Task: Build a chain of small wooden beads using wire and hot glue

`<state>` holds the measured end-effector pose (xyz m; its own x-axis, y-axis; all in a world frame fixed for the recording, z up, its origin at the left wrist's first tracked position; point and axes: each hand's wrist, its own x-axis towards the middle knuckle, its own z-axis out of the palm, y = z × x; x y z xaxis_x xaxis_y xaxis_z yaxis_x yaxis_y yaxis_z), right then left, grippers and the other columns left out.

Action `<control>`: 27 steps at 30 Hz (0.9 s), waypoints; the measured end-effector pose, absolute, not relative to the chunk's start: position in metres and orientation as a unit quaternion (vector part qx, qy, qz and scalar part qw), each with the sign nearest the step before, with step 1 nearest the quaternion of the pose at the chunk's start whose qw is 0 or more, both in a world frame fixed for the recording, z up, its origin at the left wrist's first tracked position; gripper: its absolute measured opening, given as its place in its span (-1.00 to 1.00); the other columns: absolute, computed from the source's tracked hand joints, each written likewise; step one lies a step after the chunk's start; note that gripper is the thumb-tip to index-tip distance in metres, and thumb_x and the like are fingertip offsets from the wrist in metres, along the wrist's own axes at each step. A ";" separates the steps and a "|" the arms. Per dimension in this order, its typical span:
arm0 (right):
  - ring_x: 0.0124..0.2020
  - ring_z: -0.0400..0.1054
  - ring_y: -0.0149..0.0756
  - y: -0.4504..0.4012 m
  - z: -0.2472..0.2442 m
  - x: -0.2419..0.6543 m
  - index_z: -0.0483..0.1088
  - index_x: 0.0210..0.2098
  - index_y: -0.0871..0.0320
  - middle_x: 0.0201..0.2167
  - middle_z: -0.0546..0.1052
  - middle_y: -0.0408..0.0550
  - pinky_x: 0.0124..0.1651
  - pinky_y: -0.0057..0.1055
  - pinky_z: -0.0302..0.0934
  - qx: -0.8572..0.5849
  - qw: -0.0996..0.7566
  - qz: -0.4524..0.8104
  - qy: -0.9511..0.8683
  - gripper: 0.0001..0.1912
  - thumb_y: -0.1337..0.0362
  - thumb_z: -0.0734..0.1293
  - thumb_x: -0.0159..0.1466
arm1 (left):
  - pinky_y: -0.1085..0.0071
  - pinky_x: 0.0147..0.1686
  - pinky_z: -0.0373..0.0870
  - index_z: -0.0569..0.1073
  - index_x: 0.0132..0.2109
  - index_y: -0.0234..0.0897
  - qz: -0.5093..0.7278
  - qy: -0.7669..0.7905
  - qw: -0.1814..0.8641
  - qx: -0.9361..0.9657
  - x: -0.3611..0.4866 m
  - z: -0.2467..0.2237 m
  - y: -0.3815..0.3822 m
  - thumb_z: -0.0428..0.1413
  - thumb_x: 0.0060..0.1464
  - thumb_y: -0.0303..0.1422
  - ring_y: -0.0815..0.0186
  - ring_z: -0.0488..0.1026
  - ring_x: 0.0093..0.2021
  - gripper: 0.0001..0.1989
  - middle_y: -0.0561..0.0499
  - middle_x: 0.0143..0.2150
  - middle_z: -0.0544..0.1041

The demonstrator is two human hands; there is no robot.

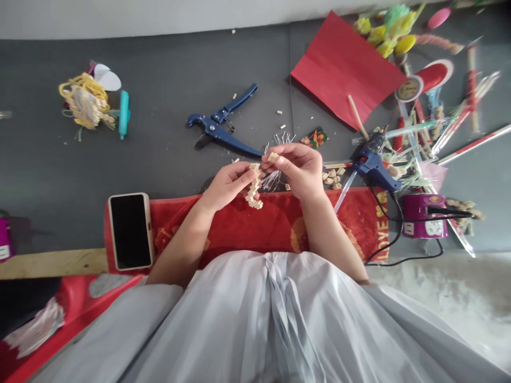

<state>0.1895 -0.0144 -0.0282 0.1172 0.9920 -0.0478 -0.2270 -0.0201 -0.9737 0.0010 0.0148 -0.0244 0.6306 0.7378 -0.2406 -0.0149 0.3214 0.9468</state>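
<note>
My left hand is closed on a short string of cream-coloured beads, which hangs down in a curve from the fingertips. Close beside it, my right hand pinches a small cream bead piece between thumb and fingers. The hands nearly meet above the front edge of the grey table. Whether a thread joins the two pieces I cannot make out. Just behind the fingers lie a bundle of thin white strands and the handle of a blue cutter.
A red towel lies along the front edge, with a phone at its left. Loose bead pieces, a blue glue gun and a purple power socket with cables sit right. Red paper and a yarn bundle lie further back.
</note>
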 end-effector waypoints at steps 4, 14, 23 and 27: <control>-0.35 0.62 -0.34 -0.015 -0.029 0.190 0.61 -0.17 0.03 -0.31 0.69 -0.17 -0.23 -0.35 0.58 -0.460 0.578 0.545 -0.397 -0.65 -0.01 0.57 0.15 | 0.49 -0.47 0.43 0.46 -0.30 -0.30 0.260 0.336 0.741 0.520 0.001 -0.024 0.014 0.21 0.10 0.18 0.43 0.50 -0.49 -0.45 0.08 -0.41 0.48; -0.24 0.59 -0.28 -0.018 -0.021 0.197 0.60 -0.17 0.10 -0.25 0.68 -0.07 -0.12 -0.30 0.51 -0.584 0.461 0.367 -0.559 -0.69 0.02 0.46 0.25 | 0.49 -0.40 0.54 0.57 -0.09 -0.32 0.236 0.358 0.779 0.457 0.002 -0.031 0.019 0.29 0.04 0.12 0.43 0.54 -0.46 -0.43 0.02 -0.30 0.60; -0.20 0.44 -0.16 -0.021 -0.008 0.192 0.53 -0.26 0.19 -0.27 0.60 0.07 -0.13 -0.29 0.27 -0.572 0.172 0.235 -0.767 -0.85 0.37 0.29 0.32 | 0.54 -0.57 0.43 0.54 -0.32 -0.30 0.284 0.375 0.755 0.457 0.005 -0.030 0.021 0.29 0.04 -0.06 0.49 0.44 -0.59 -0.65 0.10 -0.45 0.54; -0.15 0.42 -0.09 -0.021 -0.004 0.184 0.54 -0.22 0.22 -0.21 0.57 0.14 -0.04 -0.24 0.28 -0.572 0.093 0.228 -0.782 -0.85 0.40 0.31 0.31 | 0.53 -0.67 0.33 0.54 -0.37 -0.27 0.321 0.394 0.734 0.451 0.008 -0.031 0.019 0.32 0.00 -0.02 0.51 0.35 -0.69 -0.62 0.14 -0.54 0.46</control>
<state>0.1838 -0.0212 -0.0044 -0.3281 0.9376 -0.1150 0.8530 0.2417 -0.4626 0.0082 0.0194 -0.0308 0.4844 0.8259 -0.2885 -0.1149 0.3870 0.9149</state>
